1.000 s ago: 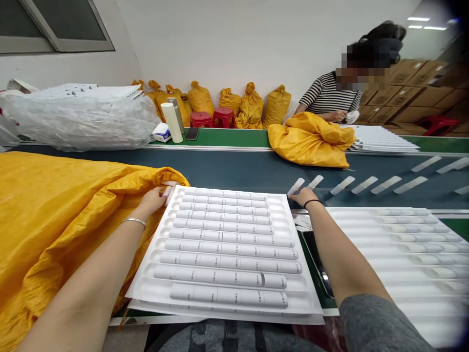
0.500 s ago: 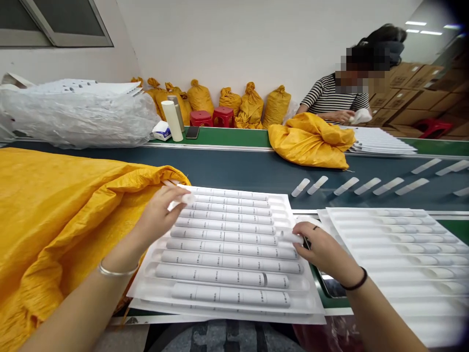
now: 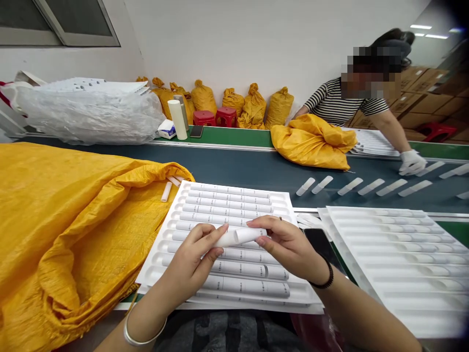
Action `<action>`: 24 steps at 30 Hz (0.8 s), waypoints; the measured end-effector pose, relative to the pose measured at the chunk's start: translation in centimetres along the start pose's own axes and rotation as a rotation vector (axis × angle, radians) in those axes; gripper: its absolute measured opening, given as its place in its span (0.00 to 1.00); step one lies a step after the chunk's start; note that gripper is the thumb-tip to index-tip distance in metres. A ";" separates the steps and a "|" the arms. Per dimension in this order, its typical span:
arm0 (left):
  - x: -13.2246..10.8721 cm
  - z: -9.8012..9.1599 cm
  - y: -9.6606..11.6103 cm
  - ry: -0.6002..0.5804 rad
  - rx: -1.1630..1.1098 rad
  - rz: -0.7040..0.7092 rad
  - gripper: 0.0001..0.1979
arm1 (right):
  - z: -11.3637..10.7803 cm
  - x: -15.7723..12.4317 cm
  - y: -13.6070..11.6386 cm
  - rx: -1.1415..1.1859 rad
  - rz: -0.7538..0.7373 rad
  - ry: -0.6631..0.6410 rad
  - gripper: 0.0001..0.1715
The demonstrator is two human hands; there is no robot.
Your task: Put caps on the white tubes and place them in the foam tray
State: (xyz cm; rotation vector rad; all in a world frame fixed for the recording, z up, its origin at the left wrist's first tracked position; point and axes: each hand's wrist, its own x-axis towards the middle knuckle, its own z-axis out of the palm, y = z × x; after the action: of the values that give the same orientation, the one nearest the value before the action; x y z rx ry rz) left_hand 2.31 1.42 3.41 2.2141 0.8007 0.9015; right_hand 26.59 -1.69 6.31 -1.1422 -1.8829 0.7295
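My left hand pinches a short white plastic tube between thumb and fingers. Opposite it, my right hand grips a white tube piece that meets the first one end to end, at a slight tilt; whether one slides inside the other I cannot tell. Both hands are over a white grooved tray, whose rows hold long white tubes marked with small dark print. At the tray's far left corner, loose white tubes poke out of a large yellow sack.
Right of the tray are a black phone and another white tray with tubes. White tubes lie on the dark conveyor belt. Across it, a co-worker's gloved hand reaches beside a yellow bag.
My hands have come together over the tray, left moving right and right moving left, joining their pieces end to end. The co-worker's gloved hand has reached out to the belt.
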 end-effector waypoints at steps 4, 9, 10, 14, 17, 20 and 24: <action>0.0 -0.8 0.4 0.001 0.150 0.046 0.25 | -1.1 0.6 -0.6 -0.171 -0.170 -0.086 0.18; 0.3 -1.1 1.0 0.140 0.170 0.119 0.24 | -0.9 0.3 -0.7 -0.193 -0.182 -0.056 0.20; 0.4 -1.1 1.0 0.149 0.164 0.097 0.25 | -0.8 0.2 -0.6 -0.175 -0.169 -0.014 0.19; 0.7 -1.5 0.8 0.033 0.106 -0.086 0.19 | -0.5 0.1 -0.2 -0.127 -0.124 0.072 0.16; 0.8 -1.7 0.8 0.005 0.077 -0.081 0.13 | -0.5 0.1 0.0 -0.149 -0.088 0.060 0.15; 0.8 -1.5 0.9 0.074 0.105 -0.008 0.14 | -0.6 0.1 0.0 -0.161 -0.060 0.066 0.15; 0.5 -1.0 1.1 0.126 0.145 0.060 0.16 | -0.6 0.2 0.1 -0.143 -0.038 0.086 0.14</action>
State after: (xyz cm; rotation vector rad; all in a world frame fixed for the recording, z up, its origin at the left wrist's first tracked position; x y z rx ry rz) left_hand 2.15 1.41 4.95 2.3354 0.8871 1.0503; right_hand 27.07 -1.47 6.58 -1.2036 -1.9028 0.5230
